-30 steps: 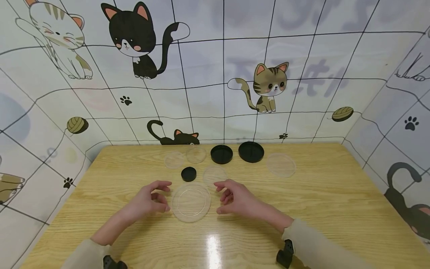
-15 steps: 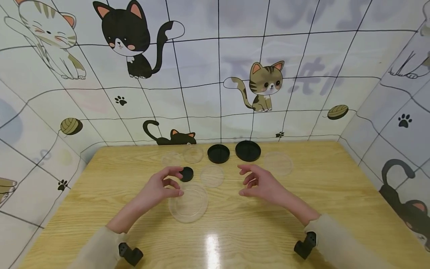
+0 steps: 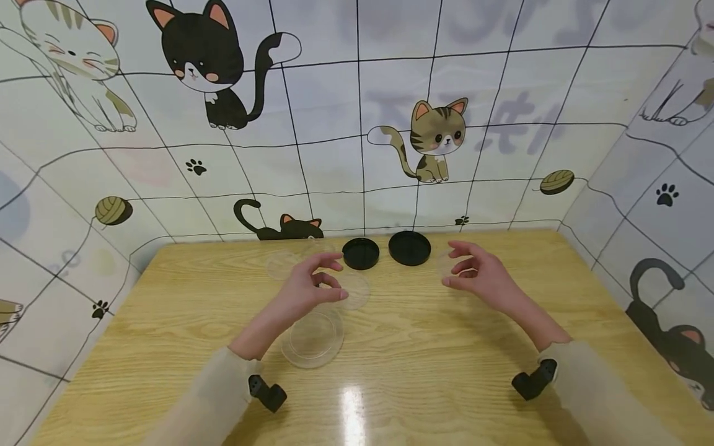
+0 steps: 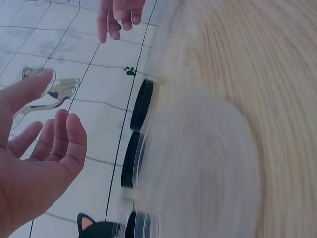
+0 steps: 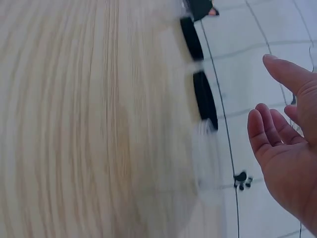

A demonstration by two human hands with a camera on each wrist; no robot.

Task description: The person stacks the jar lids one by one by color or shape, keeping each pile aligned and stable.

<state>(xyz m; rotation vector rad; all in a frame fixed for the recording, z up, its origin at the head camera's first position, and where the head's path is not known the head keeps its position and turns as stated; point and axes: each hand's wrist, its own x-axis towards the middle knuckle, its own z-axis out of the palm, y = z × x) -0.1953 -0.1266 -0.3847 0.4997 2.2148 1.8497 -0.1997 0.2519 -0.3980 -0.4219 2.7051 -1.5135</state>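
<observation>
Clear disc (image 3: 357, 290) partly behind left hand (image 3: 309, 282)

Left dish (image 3: 361, 254), right dish (image 3: 409, 249) side by side at back of worktop (image 3: 435, 365); my left hand (image 3: 308, 282) left of them, my right hand (image 3: 484, 279) right; front disc (image 3: 313, 339) nearest me, middle disc (image 3: 359, 292) behind it.

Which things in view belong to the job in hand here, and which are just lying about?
Likely the job's, near the left hand and right hand:
larger round black dish
smaller round black dish
third black piece, partly visible
large clear disc
smaller clear discs

Apparently surroundings:
wooden table
left wrist camera
right wrist camera
cat-print wall covering
</observation>
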